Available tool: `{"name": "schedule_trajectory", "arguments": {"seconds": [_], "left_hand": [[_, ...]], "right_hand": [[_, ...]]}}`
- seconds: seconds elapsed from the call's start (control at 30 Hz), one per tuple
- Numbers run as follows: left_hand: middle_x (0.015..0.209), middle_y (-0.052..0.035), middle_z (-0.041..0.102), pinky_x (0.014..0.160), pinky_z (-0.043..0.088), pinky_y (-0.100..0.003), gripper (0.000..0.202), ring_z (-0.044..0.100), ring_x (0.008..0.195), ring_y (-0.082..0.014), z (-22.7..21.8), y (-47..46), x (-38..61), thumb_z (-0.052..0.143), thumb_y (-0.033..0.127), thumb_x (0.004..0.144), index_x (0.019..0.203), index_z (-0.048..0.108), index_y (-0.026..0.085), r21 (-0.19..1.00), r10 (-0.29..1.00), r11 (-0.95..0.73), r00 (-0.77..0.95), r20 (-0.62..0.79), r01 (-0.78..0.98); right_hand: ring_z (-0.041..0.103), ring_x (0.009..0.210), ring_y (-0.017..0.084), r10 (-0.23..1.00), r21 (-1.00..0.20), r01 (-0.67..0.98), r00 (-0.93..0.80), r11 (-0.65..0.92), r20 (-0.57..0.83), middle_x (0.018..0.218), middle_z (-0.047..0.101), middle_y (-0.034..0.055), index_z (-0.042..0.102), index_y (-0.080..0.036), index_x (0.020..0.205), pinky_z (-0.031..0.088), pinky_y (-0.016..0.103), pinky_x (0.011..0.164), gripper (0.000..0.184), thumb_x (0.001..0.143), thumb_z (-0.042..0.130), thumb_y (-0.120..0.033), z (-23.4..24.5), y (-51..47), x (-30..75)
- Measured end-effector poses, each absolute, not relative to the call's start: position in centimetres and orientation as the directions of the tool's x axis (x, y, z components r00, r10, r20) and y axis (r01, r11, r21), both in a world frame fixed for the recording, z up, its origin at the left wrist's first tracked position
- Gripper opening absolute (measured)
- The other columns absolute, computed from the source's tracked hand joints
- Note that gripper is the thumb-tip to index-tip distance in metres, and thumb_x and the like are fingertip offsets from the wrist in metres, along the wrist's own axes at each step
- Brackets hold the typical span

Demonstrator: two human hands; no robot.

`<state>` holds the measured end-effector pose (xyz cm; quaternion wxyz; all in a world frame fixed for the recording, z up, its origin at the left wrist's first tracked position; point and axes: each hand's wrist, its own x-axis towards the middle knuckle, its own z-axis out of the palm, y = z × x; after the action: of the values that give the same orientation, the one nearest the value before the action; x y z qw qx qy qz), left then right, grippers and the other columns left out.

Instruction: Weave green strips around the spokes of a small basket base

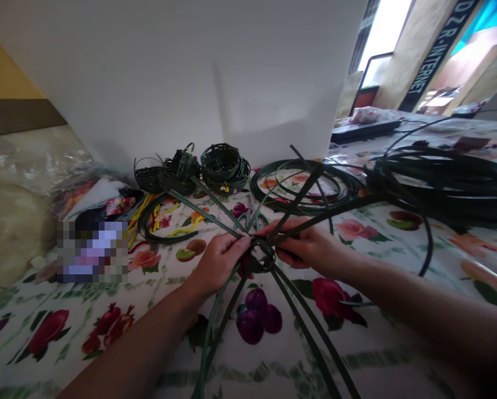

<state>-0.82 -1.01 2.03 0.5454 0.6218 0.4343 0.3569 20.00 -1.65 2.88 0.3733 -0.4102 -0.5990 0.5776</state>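
Dark green flat strips cross and loop at a small woven center [262, 256], with long loose ends fanning out toward the wall and down toward me. My left hand [223, 259] pinches the left edge of this strip weaving between thumb and fingers. On the other side my right hand [300, 244] has its fingers closed around the right edge, where a long strip [335, 209] runs off to the right. Just behind the weaving, the handles of a pair of scissors [262, 221] show partly. Some fingertips are hidden by the strips.
Small woven green baskets [224, 166] stand against the white panel [198, 72]. Coils of green strip [315, 208] lie behind my right hand, and a larger bundle [452, 185] is at the far right. Plastic bags [86, 191] and yellow strips [140, 213] sit left on the floral tablecloth [157, 343].
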Motion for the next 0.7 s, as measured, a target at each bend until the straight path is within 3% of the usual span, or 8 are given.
{"name": "schedule_trajectory", "arguments": {"seconds": [0.23, 0.37, 0.5, 0.7], "left_hand": [[0.055, -0.0015, 0.061, 0.046, 0.047, -0.025, 0.046, 0.058, 0.048, -0.0149, 2.0, -0.9, -1.1, 0.068, 0.061, 0.083, 0.065, 0.061, 0.019, 0.986, 0.910, 0.004, 0.409, -0.074, 0.169], [0.050, 0.0009, 0.049, 0.045, 0.035, -0.024, 0.045, 0.045, 0.048, -0.0112, 2.6, -1.0, -1.1, 0.064, 0.054, 0.081, 0.054, 0.052, 0.020, 0.972, 0.933, -0.059, 0.359, -0.028, 0.228], [0.052, 0.0008, 0.041, 0.048, 0.030, -0.024, 0.048, 0.037, 0.051, -0.0097, 2.6, -0.8, -1.1, 0.059, 0.051, 0.079, 0.046, 0.040, 0.021, 0.946, 0.942, -0.141, 0.334, 0.038, 0.291], [0.062, -0.0011, 0.052, 0.056, 0.038, -0.024, 0.043, 0.046, 0.060, -0.0124, 2.3, -0.6, -1.5, 0.055, 0.050, 0.086, 0.056, 0.051, 0.019, 0.934, 0.922, -0.215, 0.376, 0.097, 0.286]], "right_hand": [[0.039, 0.045, 0.009, 0.926, -0.962, 0.204, -0.366, 0.181, 0.096, 0.051, 0.045, -0.0064, 0.077, -0.012, 0.117, 0.028, 0.022, 0.041, 0.040, 0.086, 0.066, -0.035, 3.0, -1.9, 20.3], [0.042, 0.047, 0.010, 0.909, -0.937, 0.238, -0.389, 0.254, 0.148, 0.053, 0.047, -0.0050, 0.079, -0.014, 0.120, 0.030, 0.023, 0.043, 0.039, 0.086, 0.065, -0.028, 3.0, -2.2, 20.3], [0.041, 0.047, 0.010, 0.911, -0.947, 0.228, -0.395, 0.226, 0.122, 0.053, 0.047, -0.0057, 0.078, -0.014, 0.119, 0.030, 0.023, 0.043, 0.038, 0.084, 0.065, -0.026, 3.2, -2.6, 20.0], [0.037, 0.044, 0.008, 0.917, -0.985, 0.131, -0.395, 0.116, 0.055, 0.049, 0.044, -0.0075, 0.076, -0.011, 0.116, 0.027, 0.021, 0.040, 0.041, 0.086, 0.067, -0.038, 3.5, -2.6, 19.7]]}}
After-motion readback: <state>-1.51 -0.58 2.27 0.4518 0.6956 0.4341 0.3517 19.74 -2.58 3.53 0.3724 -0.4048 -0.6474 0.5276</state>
